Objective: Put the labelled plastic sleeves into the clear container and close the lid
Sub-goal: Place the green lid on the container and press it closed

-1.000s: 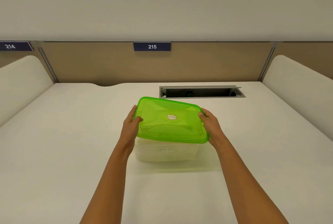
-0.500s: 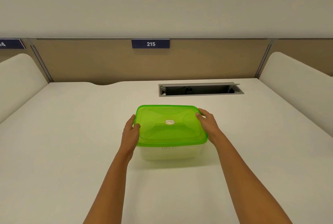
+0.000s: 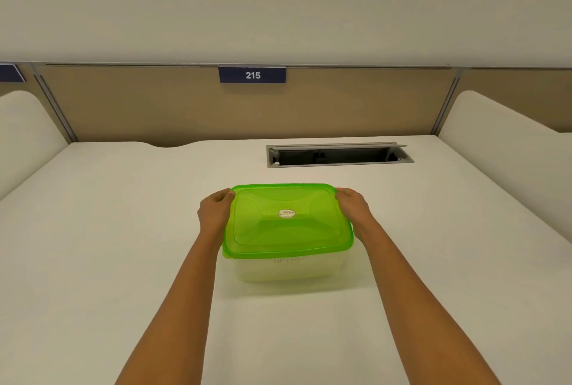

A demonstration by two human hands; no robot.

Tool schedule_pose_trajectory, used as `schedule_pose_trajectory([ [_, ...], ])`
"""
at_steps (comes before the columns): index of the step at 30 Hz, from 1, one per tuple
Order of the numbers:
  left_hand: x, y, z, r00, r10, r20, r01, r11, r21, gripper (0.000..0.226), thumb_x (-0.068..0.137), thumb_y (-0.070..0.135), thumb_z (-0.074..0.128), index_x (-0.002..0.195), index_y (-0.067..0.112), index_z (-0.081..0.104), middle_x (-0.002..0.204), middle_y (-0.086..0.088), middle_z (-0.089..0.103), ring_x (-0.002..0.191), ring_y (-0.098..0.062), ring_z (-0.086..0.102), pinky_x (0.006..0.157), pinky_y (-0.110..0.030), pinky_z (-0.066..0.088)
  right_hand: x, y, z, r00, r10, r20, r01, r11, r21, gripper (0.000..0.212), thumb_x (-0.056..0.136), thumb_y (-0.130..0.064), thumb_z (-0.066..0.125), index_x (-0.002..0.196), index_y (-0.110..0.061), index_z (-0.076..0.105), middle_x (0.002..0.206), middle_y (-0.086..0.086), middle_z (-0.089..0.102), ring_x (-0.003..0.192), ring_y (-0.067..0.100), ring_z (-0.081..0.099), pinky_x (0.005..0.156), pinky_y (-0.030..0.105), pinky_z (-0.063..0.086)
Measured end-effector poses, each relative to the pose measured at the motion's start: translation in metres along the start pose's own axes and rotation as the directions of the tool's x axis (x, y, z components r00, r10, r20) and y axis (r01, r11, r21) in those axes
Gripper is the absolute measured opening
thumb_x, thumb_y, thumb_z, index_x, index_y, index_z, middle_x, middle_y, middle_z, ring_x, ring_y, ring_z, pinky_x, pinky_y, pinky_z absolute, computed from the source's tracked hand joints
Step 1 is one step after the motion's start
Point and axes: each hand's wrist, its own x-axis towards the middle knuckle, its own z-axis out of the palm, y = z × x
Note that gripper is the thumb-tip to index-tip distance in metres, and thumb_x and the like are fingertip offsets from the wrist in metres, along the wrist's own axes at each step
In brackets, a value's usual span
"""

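Observation:
A clear container (image 3: 284,270) stands in the middle of the white desk. A translucent green lid (image 3: 286,220) with a small oval sticker lies flat across its top. Faint writing shows through the front wall just under the lid; the sleeves inside cannot be made out. My left hand (image 3: 215,213) holds the lid's far left corner with curled fingers. My right hand (image 3: 353,208) holds the far right corner the same way.
The white desk (image 3: 123,245) has an open grey cable slot (image 3: 339,155) behind the container. A tan partition with a "215" sign (image 3: 252,75) closes the back. Rounded white dividers (image 3: 507,149) stand at both sides.
The lid was tilted above the container one second ago and has come down flat on top. Both hands slid from the lid's sides toward its far corners.

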Motion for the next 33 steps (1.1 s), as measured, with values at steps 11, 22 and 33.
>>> schedule_pose_trajectory([
  [11,0.0,0.011,0.008,0.989,0.121,-0.088,-0.112,0.988,0.102,0.034,0.09,0.02,0.058,0.121,0.006,0.065,0.126,-0.012,0.065,0.123,-0.026,0.054,0.103,-0.029,0.039,0.009,0.001,0.002,0.995,-0.044,-0.09,0.034,0.992,-0.118,0.034,0.097,-0.016,0.044,0.123,-0.004,0.063,0.132,0.011,0.06,0.123,0.028,0.052,0.099,0.03,0.041],
  [22,0.002,0.008,0.009,0.992,0.084,-0.095,-0.069,0.986,0.154,0.033,0.091,0.018,0.055,0.12,0.006,0.066,0.126,-0.013,0.064,0.123,-0.027,0.053,0.102,-0.03,0.039,0.019,-0.002,0.001,0.996,0.073,-0.06,-0.079,0.992,-0.101,0.048,0.097,-0.038,0.047,0.113,0.004,0.065,0.119,0.022,0.065,0.113,0.036,0.057,0.099,0.039,0.045],
  [33,0.006,0.01,0.01,0.991,0.067,-0.118,-0.051,0.989,0.138,0.033,0.093,0.021,0.052,0.117,0.004,0.067,0.124,-0.015,0.065,0.123,-0.028,0.053,0.1,-0.032,0.04,0.027,-0.009,-0.001,0.945,0.324,0.043,-0.327,0.939,0.11,0.059,0.09,-0.035,0.061,0.132,0.004,0.048,0.126,0.02,0.057,0.104,0.033,0.059,0.096,0.043,0.05],
])
